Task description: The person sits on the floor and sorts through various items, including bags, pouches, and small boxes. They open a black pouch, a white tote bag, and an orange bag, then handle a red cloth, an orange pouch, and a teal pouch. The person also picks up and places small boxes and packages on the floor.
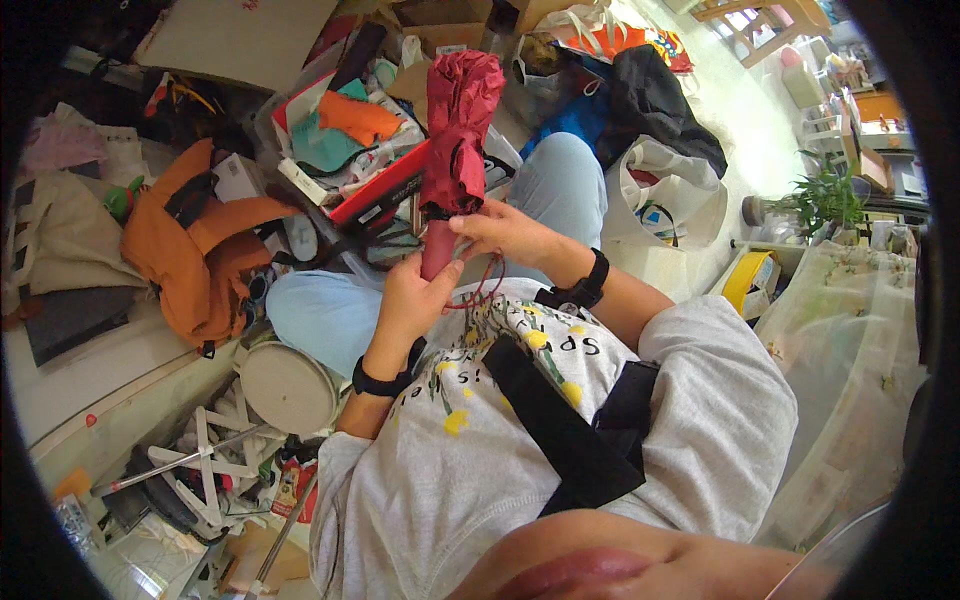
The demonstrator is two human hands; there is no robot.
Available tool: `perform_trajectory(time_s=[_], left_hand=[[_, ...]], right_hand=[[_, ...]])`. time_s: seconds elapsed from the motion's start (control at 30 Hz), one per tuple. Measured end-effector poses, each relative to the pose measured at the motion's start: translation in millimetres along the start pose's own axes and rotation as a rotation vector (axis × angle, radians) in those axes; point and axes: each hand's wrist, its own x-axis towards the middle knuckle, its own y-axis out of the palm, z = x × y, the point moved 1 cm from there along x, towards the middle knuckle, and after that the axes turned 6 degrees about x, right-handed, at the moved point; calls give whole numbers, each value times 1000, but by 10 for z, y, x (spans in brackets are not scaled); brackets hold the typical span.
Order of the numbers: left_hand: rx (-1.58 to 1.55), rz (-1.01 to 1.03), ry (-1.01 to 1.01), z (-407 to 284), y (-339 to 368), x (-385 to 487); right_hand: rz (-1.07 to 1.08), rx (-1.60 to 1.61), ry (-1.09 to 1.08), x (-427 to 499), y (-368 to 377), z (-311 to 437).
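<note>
A red folding umbrella (463,127) points away from me, its canopy bunched loosely around the shaft. My left hand (415,296) is wrapped around its dark red handle (438,247). At the lower edge of the canopy, where it meets the handle, my right hand (506,232) holds on with thumb and fingers. A thin red cord loop (491,283) hangs beneath the right hand, in front of my shirt. Part of the handle is hidden behind my fingers. Both wrists wear black straps.
Beyond my knees stands a clear bin (270,124) full of mixed items, with a red box (382,187). An orange bag (176,247) lies at left, a white tote (667,195) at right. A round stool (290,388) stands by my left elbow, near folded white hangers (202,465).
</note>
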Motion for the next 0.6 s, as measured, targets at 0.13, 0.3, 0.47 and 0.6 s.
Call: perform_trajectory(time_s=[0.13,0.3,0.47,0.6], left_hand=[[-31,-14,23,27,37,20],[142,-45,106,163,81,64],[131,-110,160,186,116,31],[195,-155,240,120,87,4]], right_hand=[[232,-58,31,52,151,-167],[98,-105,46,83,174,-304],[56,-117,-30,32,236,-241],[70,-123,-51,24,279,-152]])
